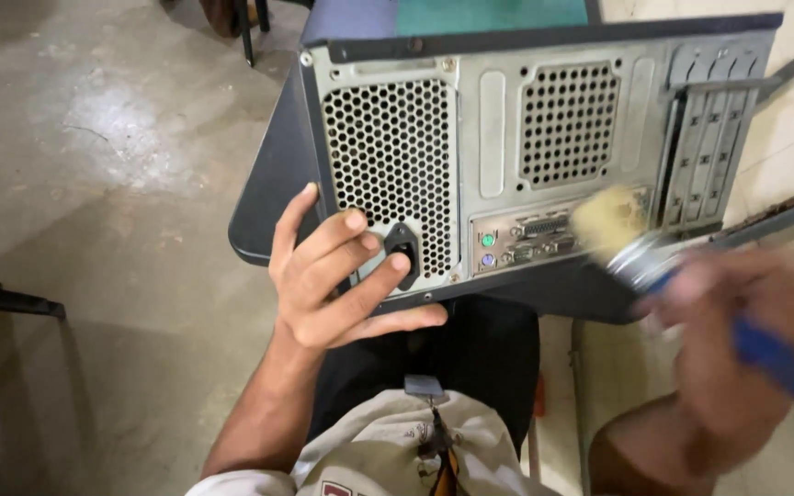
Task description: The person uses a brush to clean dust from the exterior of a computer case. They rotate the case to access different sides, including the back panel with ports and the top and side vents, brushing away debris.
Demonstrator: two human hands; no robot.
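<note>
— What room is this?
— A gray concrete floor (94,184). One computer case (544,138) lies on a dark table (264,193).
— And the hands?
— The left hand (333,276) is open, fingers resting on the case's back. The right hand (728,340) is closed around one blue-handled paintbrush (654,257); its bristles touch the ports.

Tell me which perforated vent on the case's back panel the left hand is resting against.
The larger honeycomb vent, above the black power socket. The left hand touches its lower edge; the smaller vent sits apart, toward the brush.
</note>
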